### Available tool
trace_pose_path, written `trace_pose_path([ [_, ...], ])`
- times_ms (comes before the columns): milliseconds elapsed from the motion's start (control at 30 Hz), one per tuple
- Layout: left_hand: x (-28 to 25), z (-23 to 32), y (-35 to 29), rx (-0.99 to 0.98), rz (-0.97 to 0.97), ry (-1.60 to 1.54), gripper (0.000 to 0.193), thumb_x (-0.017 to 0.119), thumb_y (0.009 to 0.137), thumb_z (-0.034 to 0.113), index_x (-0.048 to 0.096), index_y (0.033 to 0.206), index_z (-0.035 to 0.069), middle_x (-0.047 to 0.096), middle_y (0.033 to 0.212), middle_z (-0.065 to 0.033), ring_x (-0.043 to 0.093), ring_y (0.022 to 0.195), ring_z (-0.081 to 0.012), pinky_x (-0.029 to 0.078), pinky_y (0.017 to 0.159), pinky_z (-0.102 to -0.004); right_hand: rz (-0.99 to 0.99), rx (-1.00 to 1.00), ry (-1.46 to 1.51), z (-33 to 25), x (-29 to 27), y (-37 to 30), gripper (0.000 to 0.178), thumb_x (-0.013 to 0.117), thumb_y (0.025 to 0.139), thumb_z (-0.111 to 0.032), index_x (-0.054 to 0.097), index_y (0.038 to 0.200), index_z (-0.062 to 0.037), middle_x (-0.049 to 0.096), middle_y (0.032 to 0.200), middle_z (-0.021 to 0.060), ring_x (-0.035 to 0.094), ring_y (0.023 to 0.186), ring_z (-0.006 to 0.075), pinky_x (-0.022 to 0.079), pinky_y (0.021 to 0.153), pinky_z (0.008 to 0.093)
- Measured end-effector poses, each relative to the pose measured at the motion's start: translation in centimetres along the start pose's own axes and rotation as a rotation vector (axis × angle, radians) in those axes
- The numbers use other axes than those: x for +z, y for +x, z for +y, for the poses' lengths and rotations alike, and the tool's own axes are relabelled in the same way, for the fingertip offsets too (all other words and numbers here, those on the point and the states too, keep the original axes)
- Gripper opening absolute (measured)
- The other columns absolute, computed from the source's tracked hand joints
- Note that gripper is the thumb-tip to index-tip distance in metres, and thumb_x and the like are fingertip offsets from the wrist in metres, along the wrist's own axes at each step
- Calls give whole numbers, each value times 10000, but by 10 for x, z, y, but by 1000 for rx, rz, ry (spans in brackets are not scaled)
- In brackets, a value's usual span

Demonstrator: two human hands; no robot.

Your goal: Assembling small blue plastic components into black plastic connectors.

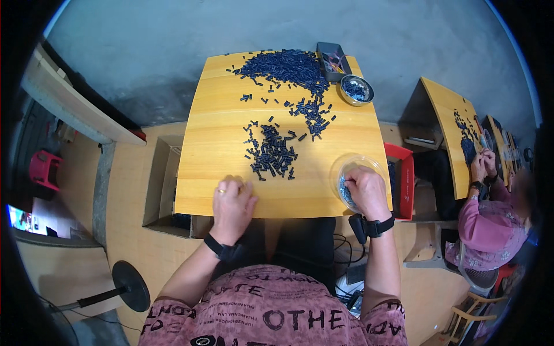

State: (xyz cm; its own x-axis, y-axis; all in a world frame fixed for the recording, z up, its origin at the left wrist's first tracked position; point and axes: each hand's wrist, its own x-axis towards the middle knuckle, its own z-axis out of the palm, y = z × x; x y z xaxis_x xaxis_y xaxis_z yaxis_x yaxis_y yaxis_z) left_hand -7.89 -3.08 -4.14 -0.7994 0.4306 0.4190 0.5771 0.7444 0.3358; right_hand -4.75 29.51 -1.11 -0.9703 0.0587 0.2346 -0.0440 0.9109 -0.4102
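My left hand (pixel 233 206) rests at the table's near edge with its fingers curled in; whether anything lies inside them is hidden. Over a clear round plastic tub (pixel 375 162) at the near right corner, my right hand (pixel 367 191) dips with fingertips pressed together. Small silvery-blue pieces (pixel 345 190) show in that tub beside the fingers. Beyond both hands lies a loose heap of short black cylindrical pieces (pixel 272 153). A bigger pile of the same black pieces (pixel 283 65) spreads along the far side, with a trail of them (pixel 314 118) leading nearer.
A metal bowl of small pieces (pixel 356 90) and a dark grey tray (pixel 330 74) stand at the table's far right. Cardboard box (pixel 151 193) sits left of the table, red box (pixel 407 187) right. Another person (pixel 490 230) works at a neighbouring table (pixel 441 109).
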Motion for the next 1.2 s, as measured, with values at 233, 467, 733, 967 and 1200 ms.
trace_pose_path([
  [233,13,-51,52,-112,-1,164,439,726,794,110,661,1229,113,549,1172,-102,482,1088,-318,400,869,-440,3,18,9,-3,0,0,104,727,711,-28,679,801,-42,650,798,139,646,802,350,520,721,441],
  [467,37,-65,73,-169,10,69,453,686,814,65,648,1258,145,547,1278,-104,471,1157,-327,386,922,-445,1,-29,-1,2,4,2,92,713,713,-17,682,798,-34,654,802,142,648,808,349,522,730,441],
  [733,19,-43,41,-156,183,-208,302,716,689,-71,735,954,73,660,1055,-96,558,1039,-305,447,903,-404,37,-31,50,7,6,3,40,668,753,-8,673,792,-18,654,779,202,645,758,391,515,697,467],
  [967,27,-28,39,-105,165,-280,228,718,687,-81,707,889,25,638,900,-105,583,915,-300,474,819,-375,62,8,61,7,4,-1,27,661,764,1,660,788,-11,652,769,209,644,752,402,511,688,468],
  [1200,36,-28,40,-125,183,-277,159,718,685,-68,693,812,24,606,837,-112,578,877,-306,476,796,-393,71,39,110,3,-4,-3,71,655,758,39,668,810,-7,633,783,201,634,787,399,505,719,458],
])
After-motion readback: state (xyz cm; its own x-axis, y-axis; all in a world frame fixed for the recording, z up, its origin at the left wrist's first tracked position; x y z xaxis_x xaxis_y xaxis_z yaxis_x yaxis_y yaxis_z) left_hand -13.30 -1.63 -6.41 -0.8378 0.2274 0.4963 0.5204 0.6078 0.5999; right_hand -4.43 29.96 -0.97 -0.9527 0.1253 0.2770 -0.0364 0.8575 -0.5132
